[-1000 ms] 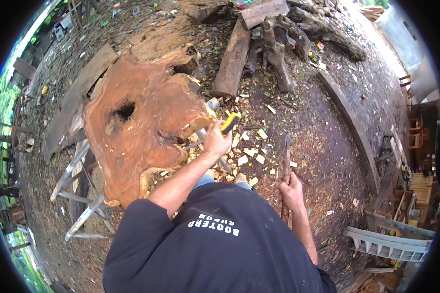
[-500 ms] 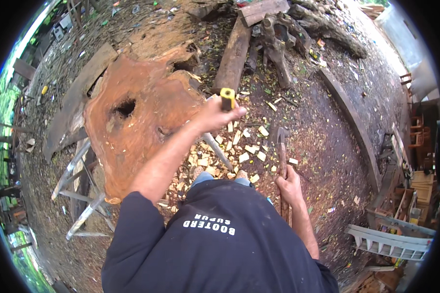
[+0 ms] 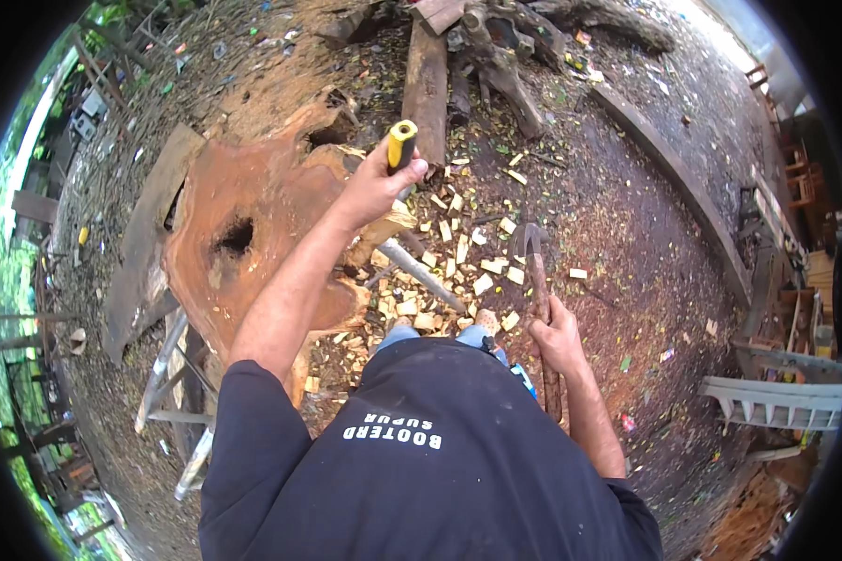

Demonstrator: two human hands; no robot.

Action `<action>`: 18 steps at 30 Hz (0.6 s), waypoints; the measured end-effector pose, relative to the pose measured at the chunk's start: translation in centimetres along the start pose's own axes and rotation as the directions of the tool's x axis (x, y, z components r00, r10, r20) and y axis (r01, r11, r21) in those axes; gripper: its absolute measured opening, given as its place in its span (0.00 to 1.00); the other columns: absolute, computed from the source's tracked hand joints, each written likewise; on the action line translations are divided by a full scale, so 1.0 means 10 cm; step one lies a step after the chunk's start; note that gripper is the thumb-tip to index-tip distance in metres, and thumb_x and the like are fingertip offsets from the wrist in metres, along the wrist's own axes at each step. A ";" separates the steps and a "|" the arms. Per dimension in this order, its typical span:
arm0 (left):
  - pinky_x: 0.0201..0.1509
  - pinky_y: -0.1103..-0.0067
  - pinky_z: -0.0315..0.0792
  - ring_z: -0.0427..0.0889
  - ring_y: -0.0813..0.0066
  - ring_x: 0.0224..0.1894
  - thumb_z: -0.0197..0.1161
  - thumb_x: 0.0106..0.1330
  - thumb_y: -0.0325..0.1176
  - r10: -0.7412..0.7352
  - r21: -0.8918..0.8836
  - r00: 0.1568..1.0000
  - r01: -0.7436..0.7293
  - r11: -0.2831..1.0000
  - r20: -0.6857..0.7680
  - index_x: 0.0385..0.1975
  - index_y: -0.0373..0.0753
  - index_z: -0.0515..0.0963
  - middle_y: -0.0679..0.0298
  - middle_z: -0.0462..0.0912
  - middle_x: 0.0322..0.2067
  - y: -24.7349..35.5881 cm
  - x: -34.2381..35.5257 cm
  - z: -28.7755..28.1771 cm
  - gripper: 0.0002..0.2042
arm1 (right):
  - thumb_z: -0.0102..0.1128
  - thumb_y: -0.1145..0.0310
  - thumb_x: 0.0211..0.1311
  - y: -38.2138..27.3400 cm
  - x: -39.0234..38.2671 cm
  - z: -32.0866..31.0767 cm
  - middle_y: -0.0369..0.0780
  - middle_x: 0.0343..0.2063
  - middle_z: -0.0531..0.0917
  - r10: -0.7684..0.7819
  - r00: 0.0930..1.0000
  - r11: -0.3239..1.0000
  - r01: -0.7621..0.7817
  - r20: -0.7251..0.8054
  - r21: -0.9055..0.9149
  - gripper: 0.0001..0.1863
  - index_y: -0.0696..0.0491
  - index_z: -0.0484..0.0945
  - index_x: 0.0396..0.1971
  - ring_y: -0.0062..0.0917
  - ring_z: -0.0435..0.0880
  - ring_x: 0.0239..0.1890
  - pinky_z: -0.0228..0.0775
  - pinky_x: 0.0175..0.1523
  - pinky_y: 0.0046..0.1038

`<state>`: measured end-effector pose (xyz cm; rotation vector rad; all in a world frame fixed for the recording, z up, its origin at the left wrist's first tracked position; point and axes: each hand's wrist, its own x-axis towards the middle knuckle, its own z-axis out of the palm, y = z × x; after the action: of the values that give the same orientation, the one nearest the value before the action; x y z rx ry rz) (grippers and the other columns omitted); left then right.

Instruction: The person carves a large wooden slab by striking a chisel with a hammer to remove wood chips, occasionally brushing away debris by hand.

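My left hand (image 3: 376, 190) is closed around a yellow-and-black tool handle (image 3: 402, 143), held upright near the slab's edge. Whatever lies below that grip is hidden, so the kind of tool does not show. Lower right, my right hand (image 3: 558, 338) wraps round the long wooden shaft of an axe-like tool (image 3: 541, 280). Its dark metal head points away from me, above the littered ground. Beside my left arm lies a broad reddish-brown wood slab (image 3: 271, 201) with a dark hole through it, resting on a metal stand (image 3: 419, 273).
Pale wood chips (image 3: 468, 266) lie scattered around my feet. Ahead are a timber beam (image 3: 427, 93) and gnarled roots (image 3: 496, 65). A long plank (image 3: 678, 187) stretches along the right, with a grey ladder-like frame (image 3: 772, 402) closer in. A weathered board (image 3: 150, 243) sits left of the slab.
My left hand has moved up and left with the yellow-and-black handle. The right hand stays low on the shaft, the metal head slightly turned. The whole view has shifted a little.
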<state>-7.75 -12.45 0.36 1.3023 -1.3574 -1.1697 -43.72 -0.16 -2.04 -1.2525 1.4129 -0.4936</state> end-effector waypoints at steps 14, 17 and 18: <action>0.48 0.78 0.75 0.79 0.81 0.41 0.60 0.73 0.34 0.106 -0.187 0.988 -0.083 0.979 0.115 0.45 0.42 0.70 0.71 0.76 0.34 -0.14 -0.02 -0.26 0.08 | 0.58 0.73 0.57 0.10 -0.36 0.48 0.34 0.21 0.76 0.076 0.984 0.981 -0.045 -0.160 0.188 0.10 0.57 0.73 0.39 0.16 0.72 0.13 0.65 0.17 0.22; 0.50 0.77 0.74 0.79 0.81 0.42 0.60 0.73 0.35 0.123 -0.250 0.986 -0.092 0.964 0.113 0.44 0.42 0.71 0.71 0.78 0.35 -0.19 -0.07 -0.33 0.08 | 0.57 0.72 0.57 0.09 -0.37 0.51 0.36 0.19 0.79 0.047 0.986 0.987 -0.022 -0.158 0.157 0.09 0.59 0.73 0.37 0.16 0.76 0.15 0.69 0.19 0.24; 0.51 0.77 0.74 0.79 0.81 0.42 0.61 0.73 0.35 0.130 -0.275 0.985 -0.094 0.957 0.113 0.44 0.41 0.72 0.71 0.79 0.35 -0.19 -0.10 -0.35 0.07 | 0.58 0.72 0.57 0.07 -0.36 0.51 0.36 0.19 0.78 0.009 0.987 0.993 0.010 -0.159 0.119 0.09 0.59 0.73 0.37 0.16 0.76 0.15 0.69 0.19 0.24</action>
<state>-3.91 -11.65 -0.97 0.9576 -1.2941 -1.3271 -40.12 5.01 -2.49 -1.1372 1.4929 -0.6817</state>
